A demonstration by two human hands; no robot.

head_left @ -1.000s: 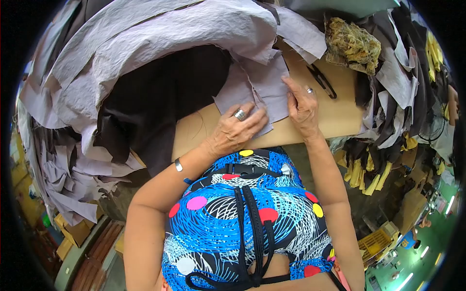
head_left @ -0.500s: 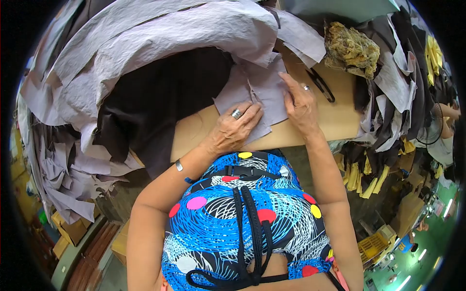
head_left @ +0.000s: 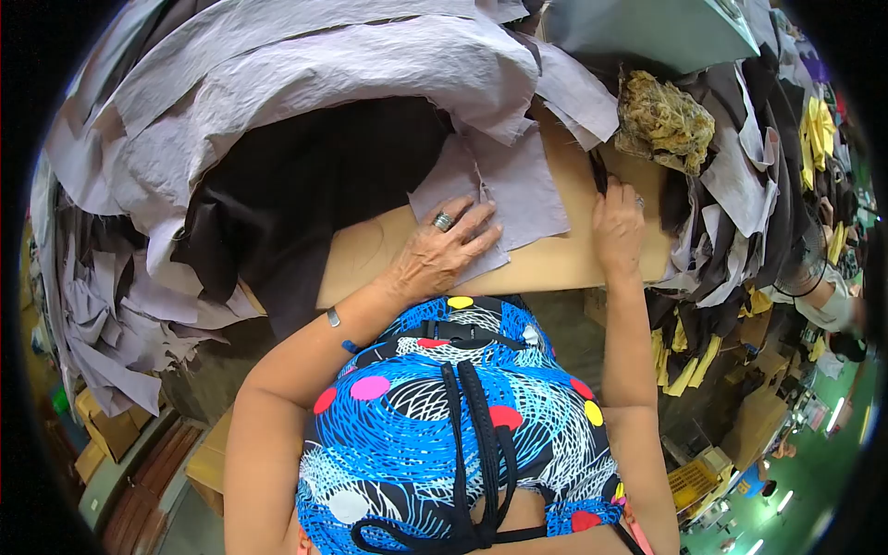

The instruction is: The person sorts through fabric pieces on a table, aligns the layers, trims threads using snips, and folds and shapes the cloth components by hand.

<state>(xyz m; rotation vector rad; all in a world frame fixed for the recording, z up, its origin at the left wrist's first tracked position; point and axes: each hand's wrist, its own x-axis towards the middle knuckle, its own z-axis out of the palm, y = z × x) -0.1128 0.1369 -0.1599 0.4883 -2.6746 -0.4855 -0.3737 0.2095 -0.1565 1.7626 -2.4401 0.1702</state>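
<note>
A pale mauve fabric piece [head_left: 523,185] with a seam or slit down it lies on the tan board [head_left: 370,254]. My left hand [head_left: 449,242] rests on its lower left part, fingers spread a little and pressing down near the seam. On the board's right side, my right hand [head_left: 619,222] has its fingers closed on the lower end of the black thread snips [head_left: 599,171]. Only the upper part of the snips shows. Dark fabric [head_left: 314,176] spreads left of my left hand, partly under a large mauve cloth [head_left: 342,65].
A bundle of yellowish fibres in clear plastic [head_left: 664,123] sits behind my right hand. Dark and mauve scraps [head_left: 749,190] hang at the right, with yellow strips [head_left: 689,365] below. More mauve scraps [head_left: 102,342] hang at the left. Distant people are visible at the far right.
My right hand has left the mauve piece, moved right and closed on the black snips. My left hand stays on the fabric, its fingers slightly more spread.
</note>
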